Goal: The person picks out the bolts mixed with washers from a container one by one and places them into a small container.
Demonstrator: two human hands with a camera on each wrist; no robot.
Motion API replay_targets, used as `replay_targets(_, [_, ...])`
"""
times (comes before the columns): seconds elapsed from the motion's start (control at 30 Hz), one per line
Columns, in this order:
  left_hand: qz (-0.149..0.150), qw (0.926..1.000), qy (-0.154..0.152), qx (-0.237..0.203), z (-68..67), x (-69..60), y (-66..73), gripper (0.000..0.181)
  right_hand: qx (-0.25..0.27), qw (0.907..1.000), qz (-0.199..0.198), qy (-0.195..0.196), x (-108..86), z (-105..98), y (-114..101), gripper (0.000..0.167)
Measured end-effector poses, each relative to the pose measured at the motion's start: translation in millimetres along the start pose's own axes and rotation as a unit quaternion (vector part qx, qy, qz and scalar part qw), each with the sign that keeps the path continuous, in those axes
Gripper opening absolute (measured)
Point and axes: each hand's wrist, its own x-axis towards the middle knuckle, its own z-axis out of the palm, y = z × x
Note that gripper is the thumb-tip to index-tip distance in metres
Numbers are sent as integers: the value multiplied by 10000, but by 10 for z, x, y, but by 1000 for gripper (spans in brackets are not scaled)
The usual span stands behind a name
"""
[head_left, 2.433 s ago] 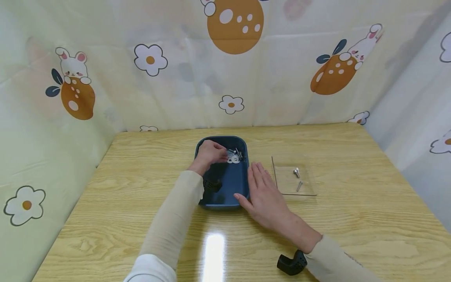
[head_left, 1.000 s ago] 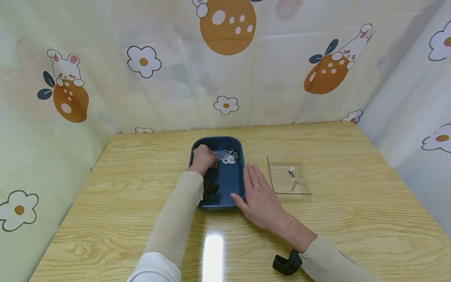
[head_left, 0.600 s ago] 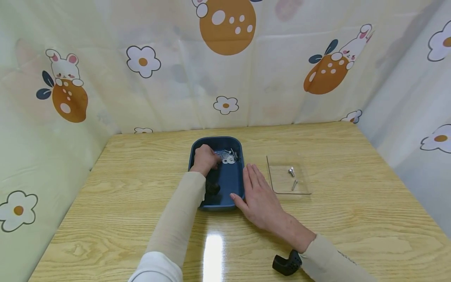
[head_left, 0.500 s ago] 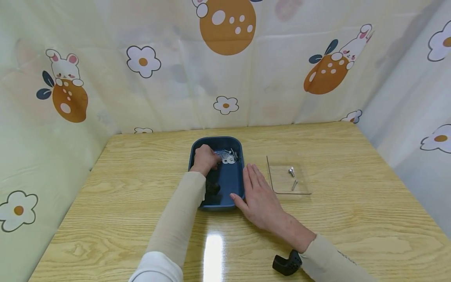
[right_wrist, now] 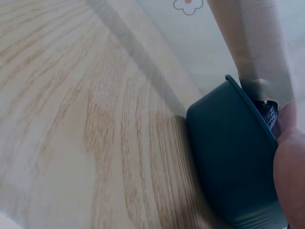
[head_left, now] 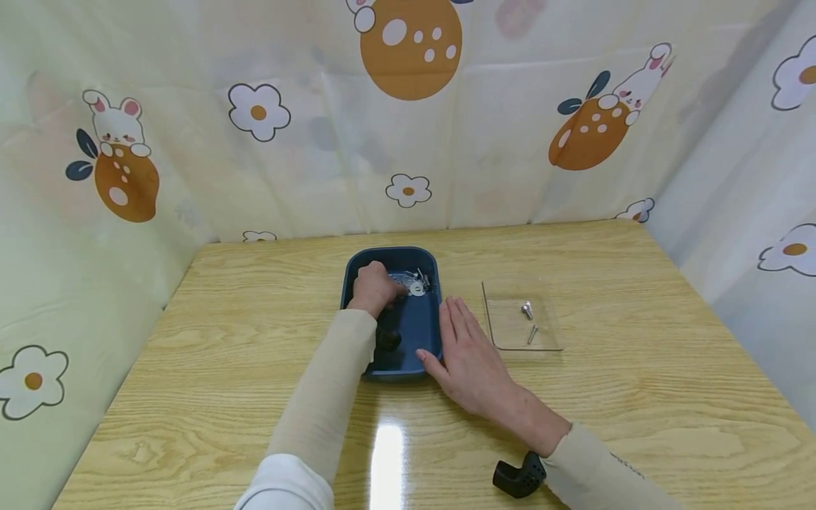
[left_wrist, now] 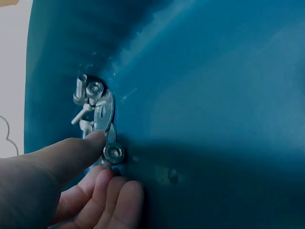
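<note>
My left hand (head_left: pixel 375 287) reaches into the dark blue bin (head_left: pixel 417 340), over small metal parts near its far end. In the left wrist view, a screw with a round socket head (left_wrist: pixel 114 153) sits between the thumb and curled fingers of my left hand (left_wrist: pixel 90 176), which pinch it. Beside it are a flat metal piece (left_wrist: pixel 104 114) and several other screws, partly covered by the thumb. My right hand (head_left: pixel 474 361) lies with straight fingers along the bin's right side, thumb at the near rim. The right wrist view shows the bin's outer wall (right_wrist: pixel 228 152).
To the right, a clear square plate or tray (head_left: pixel 510 333) bears a larger screw (head_left: pixel 527 310) and a thinner screw (head_left: pixel 533 334). The wooden table (head_left: pixel 637 397) meets a patterned curtain (head_left: pixel 306 177) at the back. A black device (head_left: pixel 519 476) sits at the right wrist.
My left hand has shifted slightly right over the metal parts, and its fingertips now cover one of the pale washers seen before. My right hand stays against the bin.
</note>
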Motion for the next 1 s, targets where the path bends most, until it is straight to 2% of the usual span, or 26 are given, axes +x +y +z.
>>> replay_targets(0.2, [48, 9996, 68, 280, 34, -20, 41, 36, 5, 10000, -1, -20, -1, -1, 3, 84])
replay_targets(0.4, [30, 9995, 42, 322, 29, -18, 40, 29, 8, 10000, 14, -52, -1, -3, 2, 83])
replay_targets(0.57, [-173, 9998, -124, -31, 1, 9, -13, 19, -16, 10000, 5, -19, 7, 10, 5, 84])
replay_targets(0.8, [-288, 9974, -408, -514, -52, 70, -44, 20, -25, 10000, 40, -41, 15, 22, 14, 85])
replay_targets(0.93, [-453, 9921, -621, -993, -47, 138, -42, 17, -17, 10000, 44, -59, 14, 18, 14, 85])
replay_targets(1.0, [-465, 9868, -733, -1368, -42, 141, -42, 17, -20, 10000, 44, -66, 12, 15, 15, 85])
